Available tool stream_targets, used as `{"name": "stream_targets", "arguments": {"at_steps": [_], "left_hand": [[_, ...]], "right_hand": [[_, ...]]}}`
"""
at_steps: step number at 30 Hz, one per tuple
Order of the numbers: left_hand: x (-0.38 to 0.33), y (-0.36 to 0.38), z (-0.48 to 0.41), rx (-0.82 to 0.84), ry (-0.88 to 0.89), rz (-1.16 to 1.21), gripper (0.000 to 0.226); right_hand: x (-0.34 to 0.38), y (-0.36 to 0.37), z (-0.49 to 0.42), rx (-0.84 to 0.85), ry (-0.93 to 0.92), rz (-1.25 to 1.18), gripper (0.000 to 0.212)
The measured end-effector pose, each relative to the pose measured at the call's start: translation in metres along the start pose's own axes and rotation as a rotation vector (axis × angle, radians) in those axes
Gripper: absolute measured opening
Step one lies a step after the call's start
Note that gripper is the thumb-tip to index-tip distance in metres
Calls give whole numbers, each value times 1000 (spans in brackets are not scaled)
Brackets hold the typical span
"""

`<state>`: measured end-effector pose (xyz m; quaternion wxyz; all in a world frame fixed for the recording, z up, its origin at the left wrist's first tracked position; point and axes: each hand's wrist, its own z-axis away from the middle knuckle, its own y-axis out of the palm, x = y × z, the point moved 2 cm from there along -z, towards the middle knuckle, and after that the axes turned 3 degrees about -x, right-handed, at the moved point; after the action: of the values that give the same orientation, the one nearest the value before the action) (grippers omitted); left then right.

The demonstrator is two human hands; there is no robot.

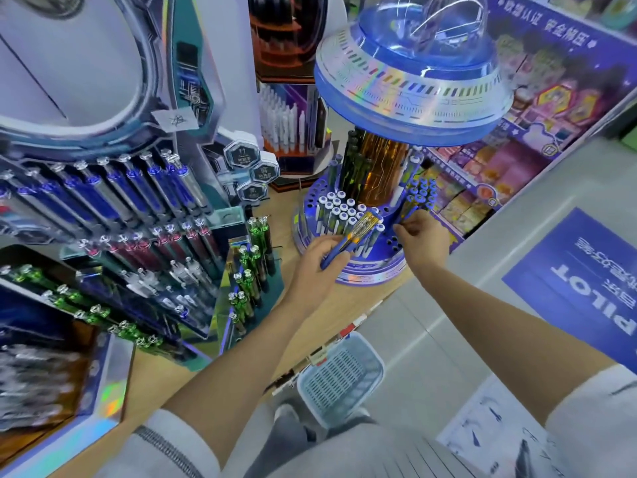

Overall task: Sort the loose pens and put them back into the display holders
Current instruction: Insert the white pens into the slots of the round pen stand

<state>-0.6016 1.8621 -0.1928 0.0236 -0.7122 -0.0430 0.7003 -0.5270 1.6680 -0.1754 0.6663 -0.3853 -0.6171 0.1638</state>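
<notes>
Shop interior.

- Floor (pixel 448 322): pale grey tiles, thin joints, soft sheen.
- Blue floor sticker (pixel 582 281) at right, white "PILOT" lettering read upside down from here, smaller characters beside it.
- Bench (pixel 310 326): light wood-grain top running from lower left to centre. Price-label strip (pixel 344 331) along its front edge, red and white tags.
- Pale blue slotted plastic basket (pixel 341 377) on the floor, just beside the bench edge.
- Low shelf (pixel 482 174) at right, rows of boxed goods in purple, pink and yellow packaging.
- Purple header board (pixel 551 25) above it, white Chinese characters.
- Light bright, even, no hard shadows.
</notes>
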Motion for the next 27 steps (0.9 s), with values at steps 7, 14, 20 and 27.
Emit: {"name": "stream_targets", "arguments": {"at_steps": [7,14,20,27], "left_hand": [[3,1,3,83,-115,116,10],[-7,20,6,145,-81,144,10],[-12,43,8,183,-89,158,14],[-16,47,7,194,-127,170,12]], "right_hand": [[3,-2,9,-1,12,-93,20],[2,-17,38,126,-89,-299,21],[7,-36,55,378,-69,-613,20],[4,-60,39,222,-35,-636,6]]}}
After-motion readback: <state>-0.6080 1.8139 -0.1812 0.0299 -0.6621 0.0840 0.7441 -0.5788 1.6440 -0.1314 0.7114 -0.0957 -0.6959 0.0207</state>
